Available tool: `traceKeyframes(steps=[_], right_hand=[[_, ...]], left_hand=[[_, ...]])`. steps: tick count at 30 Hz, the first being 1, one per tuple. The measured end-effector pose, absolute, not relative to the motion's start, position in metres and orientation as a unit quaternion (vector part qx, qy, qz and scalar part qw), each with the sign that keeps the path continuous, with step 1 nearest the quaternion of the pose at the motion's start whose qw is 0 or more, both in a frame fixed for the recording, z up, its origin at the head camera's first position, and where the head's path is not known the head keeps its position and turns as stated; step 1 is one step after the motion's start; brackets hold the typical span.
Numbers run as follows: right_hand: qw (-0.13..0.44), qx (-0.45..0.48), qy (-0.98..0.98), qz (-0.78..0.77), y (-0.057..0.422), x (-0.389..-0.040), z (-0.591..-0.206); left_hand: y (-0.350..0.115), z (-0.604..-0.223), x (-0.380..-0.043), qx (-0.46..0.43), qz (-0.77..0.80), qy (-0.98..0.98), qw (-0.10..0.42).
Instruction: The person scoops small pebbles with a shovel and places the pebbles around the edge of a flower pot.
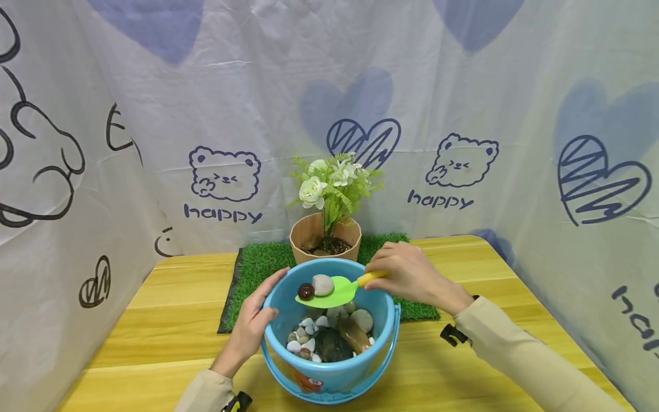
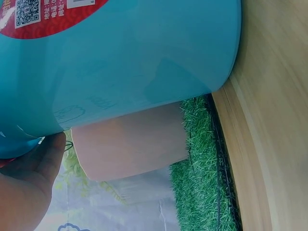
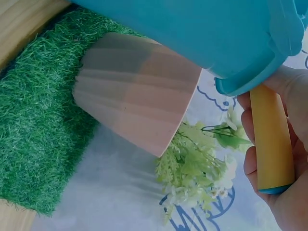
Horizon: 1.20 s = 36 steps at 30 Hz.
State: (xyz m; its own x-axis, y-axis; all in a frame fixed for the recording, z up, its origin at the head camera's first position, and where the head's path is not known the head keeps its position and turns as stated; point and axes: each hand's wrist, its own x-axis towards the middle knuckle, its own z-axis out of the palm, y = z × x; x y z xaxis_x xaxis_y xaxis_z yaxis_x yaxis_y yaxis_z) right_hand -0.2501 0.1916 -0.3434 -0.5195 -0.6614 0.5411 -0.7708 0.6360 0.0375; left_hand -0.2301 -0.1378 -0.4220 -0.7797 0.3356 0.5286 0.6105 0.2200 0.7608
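A light-blue bucket (image 1: 288, 366) stands on the table, holding several pebbles and stones: small white ones, a large dark stone (image 1: 332, 345) and a brown one (image 1: 353, 335). My left hand (image 1: 251, 323) grips the bucket's left rim, the thumb over the inner side and the fingers outside. With my right hand (image 1: 407, 273) I hold a toy shovel by its yellow handle (image 3: 272, 144), above the bucket's right rim. On its green blade (image 1: 344, 294), over the bucket's opening, lie a pale stone (image 1: 323, 284) and a dark red stone (image 1: 306, 291).
Behind the bucket, a ribbed pinkish-tan flowerpot (image 3: 139, 96) with white flowers (image 1: 329, 183) and dark soil stands on a green artificial-grass mat (image 1: 262, 269). The bucket's handle (image 1: 383, 357) hangs down in front. White printed cloth (image 1: 288, 68) surrounds the wooden table (image 1: 154, 320).
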Motion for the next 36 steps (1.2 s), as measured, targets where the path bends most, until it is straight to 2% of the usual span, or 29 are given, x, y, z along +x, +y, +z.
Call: traceKeyframes(steps=[11, 36], right_hand=[[0.293, 0.412, -0.855, 0.111, 0.202, -0.246, -0.346], [0.317, 0.403, -0.852, 0.108, 0.207, -0.237, -0.350]], left_hand=[[-0.137, -0.422, -0.228, -0.292, -0.544, -0.776, 0.130], [-0.136, -0.423, -0.229, -0.293, -0.553, -0.770, 0.125]])
